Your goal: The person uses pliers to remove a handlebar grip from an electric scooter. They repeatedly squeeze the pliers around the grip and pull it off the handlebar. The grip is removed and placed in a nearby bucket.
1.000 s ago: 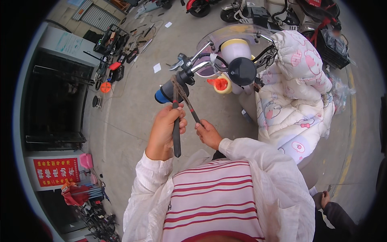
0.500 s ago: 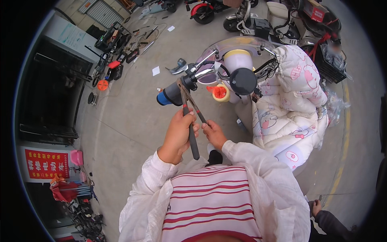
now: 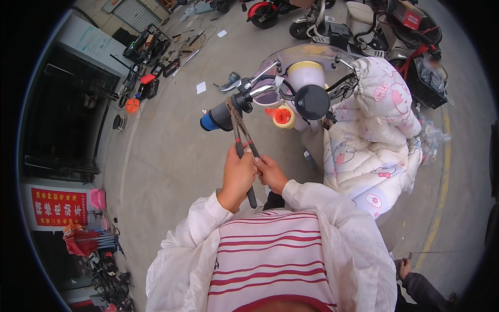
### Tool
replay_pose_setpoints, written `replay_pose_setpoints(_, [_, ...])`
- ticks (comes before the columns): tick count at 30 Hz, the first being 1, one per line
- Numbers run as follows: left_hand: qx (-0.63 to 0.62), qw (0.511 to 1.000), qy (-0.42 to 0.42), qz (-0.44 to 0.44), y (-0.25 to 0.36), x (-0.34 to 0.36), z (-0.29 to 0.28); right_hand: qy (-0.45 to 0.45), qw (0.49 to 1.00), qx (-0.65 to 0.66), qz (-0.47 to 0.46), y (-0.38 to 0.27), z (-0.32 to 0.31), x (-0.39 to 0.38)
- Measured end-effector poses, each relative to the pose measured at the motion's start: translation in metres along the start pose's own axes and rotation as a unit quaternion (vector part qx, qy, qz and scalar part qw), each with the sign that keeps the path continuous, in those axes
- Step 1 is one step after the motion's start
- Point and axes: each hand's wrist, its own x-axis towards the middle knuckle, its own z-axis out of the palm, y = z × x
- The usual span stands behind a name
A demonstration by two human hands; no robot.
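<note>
Across a grey concrete floor [image 3: 156,151] ran a painted yellow line [image 3: 440,208] on our right. Along the left side we saw a dark doorway [image 3: 67,125], one red signboard with yellow and white lettering [image 3: 60,207] and one pink plastic basin [image 3: 97,198]. Loose tools and cases lay farther up that side, too jumbled to count. At least two white sheets of paper [image 3: 201,87] lay well apart on the concrete.

Before us stood one scooter, with one round black disc [image 3: 312,102] at the middle of its handlebar and one white padded quilt printed with pink cartoon figures [image 3: 369,156] over its right side. We had one pair of long-handled metal pliers with dark, red-banded handles [image 3: 235,125], its head against the single visible grey-and-blue handlebar grip [image 3: 221,117]. Our left hand [image 3: 239,174] was closed around one handle, whose end poked out below; our right hand [image 3: 271,172], just beside it, gripped the other handle. One hand of another person [image 3: 404,268] showed at the lower right; we could not tell what it held.
</note>
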Motion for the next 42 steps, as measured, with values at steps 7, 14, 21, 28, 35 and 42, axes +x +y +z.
replay_pose_setpoints(7, [0.012, 1.000, 0.021, 0.017, -0.013, 0.002, 0.002, 0.011, 1.000, -0.024, -0.012, 0.004, -0.004, 0.006])
replay_pose_setpoints(14, [-0.019, 1.000, 0.002, -0.007, -0.006, -0.002, 0.004, 0.018, 0.999, -0.029, -0.014, 0.003, -0.005, 0.006])
replay_pose_setpoints(21, [-0.040, 0.999, -0.019, -0.024, 0.004, -0.003, -0.003, 0.038, 0.989, -0.120, -0.083, 0.009, -0.013, 0.014])
replay_pose_setpoints(28, [-0.082, 0.991, -0.060, -0.090, 0.047, -0.009, -0.028, 0.057, 0.976, -0.176, -0.119, 0.018, -0.022, 0.020])
replay_pose_setpoints(35, [-0.095, 0.984, -0.080, -0.125, 0.059, -0.015, -0.041, 0.085, 0.953, -0.252, -0.148, 0.020, -0.025, 0.020])
replay_pose_setpoints(42, [-0.086, 0.976, -0.114, -0.163, 0.074, -0.008, -0.058, 0.115, 0.917, -0.326, -0.197, 0.008, -0.029, 0.011])
